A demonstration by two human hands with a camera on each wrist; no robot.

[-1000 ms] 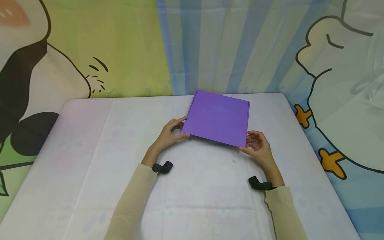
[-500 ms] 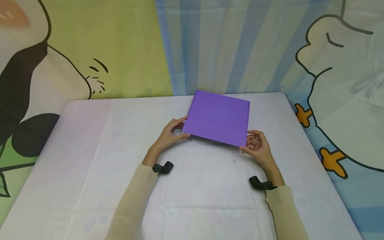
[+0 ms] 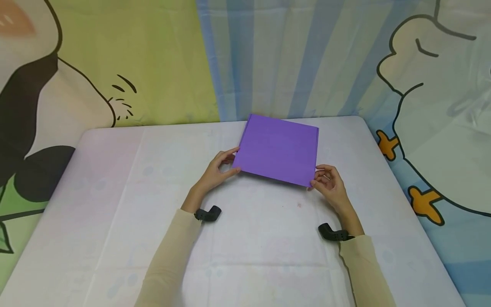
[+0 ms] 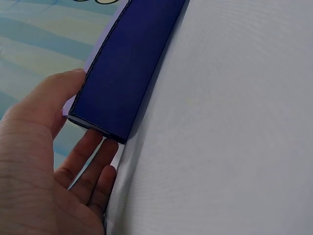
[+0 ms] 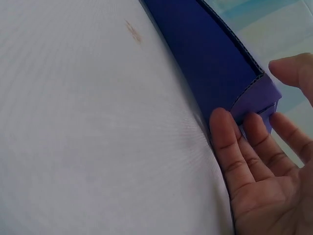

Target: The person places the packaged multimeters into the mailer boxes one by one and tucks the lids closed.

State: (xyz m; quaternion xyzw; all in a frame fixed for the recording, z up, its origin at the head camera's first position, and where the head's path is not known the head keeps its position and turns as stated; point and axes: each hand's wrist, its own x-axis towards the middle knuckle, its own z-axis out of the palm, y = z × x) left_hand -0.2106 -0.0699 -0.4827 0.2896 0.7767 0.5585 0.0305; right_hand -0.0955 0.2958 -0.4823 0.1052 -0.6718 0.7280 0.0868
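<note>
A flat, square purple cardboard box (image 3: 278, 149) lies turned slightly on the far middle of the table. My left hand (image 3: 215, 172) holds its near left corner, with the thumb at the front edge and fingers along the left side. In the left wrist view, that thumb touches the upper edge of the box's dark front wall (image 4: 122, 73), fingertips at its end. My right hand (image 3: 331, 187) is at the near right corner, thumb by the top edge. The right wrist view shows its fingers (image 5: 230, 147) bent against the lower corner. Whatever is inside the box is hidden.
A white cloth covers the table (image 3: 245, 256), which carries a small brownish mark (image 3: 299, 205) in front of the box. Behind it hangs a cartoon-printed curtain (image 3: 153, 64). Black wrist cameras sit on the left wrist (image 3: 208, 214) and right wrist (image 3: 333, 233).
My right thumb has lifted from below the near right corner onto its top edge. The left hand and the box keep nearly the same place; the view has shifted slightly.
</note>
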